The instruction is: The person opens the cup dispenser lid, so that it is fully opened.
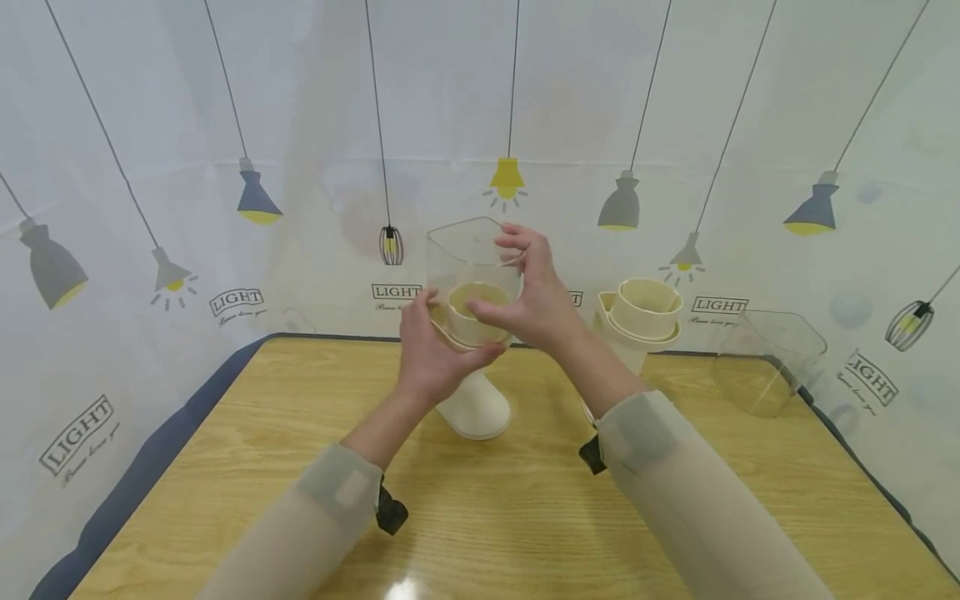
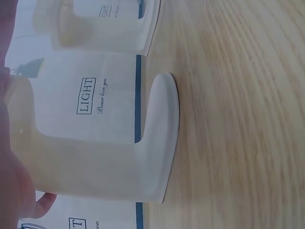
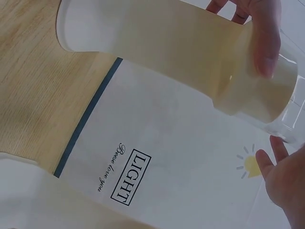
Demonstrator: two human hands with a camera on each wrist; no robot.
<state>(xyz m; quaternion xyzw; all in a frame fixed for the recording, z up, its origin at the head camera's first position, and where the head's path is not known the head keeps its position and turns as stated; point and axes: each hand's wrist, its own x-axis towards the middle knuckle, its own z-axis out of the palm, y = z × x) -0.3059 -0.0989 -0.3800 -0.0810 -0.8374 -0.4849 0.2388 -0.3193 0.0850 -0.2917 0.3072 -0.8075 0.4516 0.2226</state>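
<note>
A cream stand (image 1: 474,410) with a flat foot, a column and a round collar (image 1: 471,327) on top stands upright on the table. My left hand (image 1: 435,354) grips its head just under the collar, with the thumb across the near side. A clear squarish container (image 1: 459,243) rises above the collar, and its lower part overlaps the collar in the head view. My right hand (image 1: 534,296) holds the container, fingers at its upper right side and thumb low by the collar. The left wrist view shows the stand's column (image 2: 90,164) and foot.
A second cream stand (image 1: 647,312) of the same shape is to the right. Beyond it, another clear container (image 1: 765,375) rests at the table's far right. A printed curtain (image 1: 315,208) hangs behind the wooden table (image 1: 247,467).
</note>
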